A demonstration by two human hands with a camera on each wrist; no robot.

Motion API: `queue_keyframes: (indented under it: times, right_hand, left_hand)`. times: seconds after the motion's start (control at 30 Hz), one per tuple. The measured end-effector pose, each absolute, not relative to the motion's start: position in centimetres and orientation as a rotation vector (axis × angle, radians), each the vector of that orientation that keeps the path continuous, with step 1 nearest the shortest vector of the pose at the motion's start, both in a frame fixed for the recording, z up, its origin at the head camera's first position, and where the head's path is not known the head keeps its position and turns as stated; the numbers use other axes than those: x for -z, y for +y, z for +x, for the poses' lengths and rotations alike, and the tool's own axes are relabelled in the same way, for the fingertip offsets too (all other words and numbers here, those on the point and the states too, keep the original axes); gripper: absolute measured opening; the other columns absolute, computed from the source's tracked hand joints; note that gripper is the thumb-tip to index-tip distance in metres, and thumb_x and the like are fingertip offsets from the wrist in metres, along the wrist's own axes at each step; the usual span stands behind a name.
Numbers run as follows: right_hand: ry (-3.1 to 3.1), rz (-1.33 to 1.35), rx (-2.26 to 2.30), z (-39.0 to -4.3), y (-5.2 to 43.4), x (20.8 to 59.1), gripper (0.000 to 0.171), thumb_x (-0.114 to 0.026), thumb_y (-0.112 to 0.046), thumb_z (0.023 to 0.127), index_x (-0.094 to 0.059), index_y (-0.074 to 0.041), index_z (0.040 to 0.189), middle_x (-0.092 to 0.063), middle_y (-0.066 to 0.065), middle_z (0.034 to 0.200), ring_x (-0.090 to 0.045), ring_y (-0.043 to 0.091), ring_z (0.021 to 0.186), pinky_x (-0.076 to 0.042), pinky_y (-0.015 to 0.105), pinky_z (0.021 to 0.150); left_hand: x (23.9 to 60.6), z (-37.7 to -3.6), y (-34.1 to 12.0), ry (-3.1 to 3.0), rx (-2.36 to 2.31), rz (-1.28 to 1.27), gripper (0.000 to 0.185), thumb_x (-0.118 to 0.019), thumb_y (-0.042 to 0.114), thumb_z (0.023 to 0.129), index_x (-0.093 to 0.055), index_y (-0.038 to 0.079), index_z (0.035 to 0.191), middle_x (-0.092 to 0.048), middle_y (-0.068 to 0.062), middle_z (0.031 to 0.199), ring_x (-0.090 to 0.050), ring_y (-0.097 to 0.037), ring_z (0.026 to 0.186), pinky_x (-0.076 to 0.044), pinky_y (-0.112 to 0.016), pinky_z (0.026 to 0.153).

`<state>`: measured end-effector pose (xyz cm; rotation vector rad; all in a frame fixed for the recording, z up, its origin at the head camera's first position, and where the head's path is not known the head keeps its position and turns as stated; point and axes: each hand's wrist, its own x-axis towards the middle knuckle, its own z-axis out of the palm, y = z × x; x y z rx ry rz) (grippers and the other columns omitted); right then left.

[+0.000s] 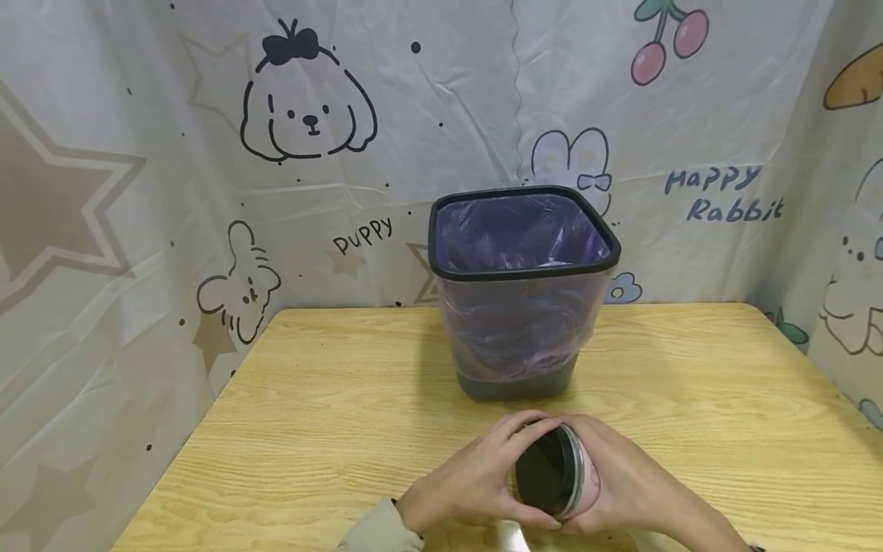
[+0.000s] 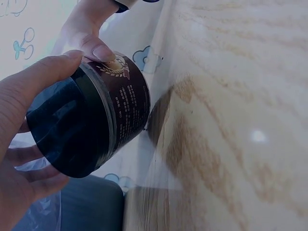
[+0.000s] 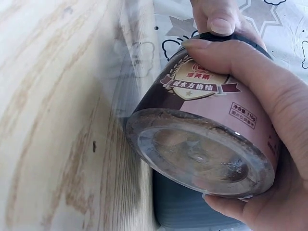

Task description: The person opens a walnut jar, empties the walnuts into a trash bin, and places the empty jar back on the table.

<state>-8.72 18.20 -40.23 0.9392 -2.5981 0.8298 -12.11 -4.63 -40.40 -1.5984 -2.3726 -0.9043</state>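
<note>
Pink and maroon cover the label (image 3: 219, 109) of a tilted jar (image 3: 197, 156), whose black lid (image 1: 545, 471) is clamped by the left hand (image 1: 476, 477) while the right hand (image 1: 631, 477) grips its body. Both hands are together around it, close over the yellowish tabletop (image 1: 324, 399), on the near side of a dark bin (image 1: 513, 388) lined with a translucent purple bag (image 1: 517, 326). Cartoon-printed cloth (image 1: 455, 146) hangs behind the bin.
</note>
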Motion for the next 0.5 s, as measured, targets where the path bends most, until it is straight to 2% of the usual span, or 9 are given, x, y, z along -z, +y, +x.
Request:
queue_keyframes:
  times: [0.3, 0.5]
  right_hand:
    - [-2.596, 0.965, -0.838, -8.72, 18.35, 40.33, 0.096, -0.089, -0.057, 0.052, -0.048, -0.020, 0.131, -0.055, -0.012, 0.120, -0.057, 0.008, 0.098, -0.054, 0.032, 0.077]
    - [-2.591, 0.953, -0.819, -8.80, 18.23, 40.42, 0.097, -0.090, -0.057, 0.049, -0.050, -0.019, 0.129, -0.054, -0.013, 0.120, -0.056, 0.007, 0.099, -0.054, 0.032, 0.078]
  left_hand:
    - [40.62, -11.99, -4.53, -2.358, 0.920, -1.600, 0.111, -0.091, 0.040, 0.062, -0.028, 0.014, 0.151, -0.036, -0.007, 0.145, -0.038, -0.017, 0.131, -0.038, -0.025, 0.105]
    - [40.67, -12.06, -4.55, -2.367, 0.909, -1.604, 0.114, -0.091, 0.042, 0.062, -0.025, 0.015, 0.152, -0.033, -0.006, 0.147, -0.036, -0.015, 0.133, -0.036, -0.024, 0.106]
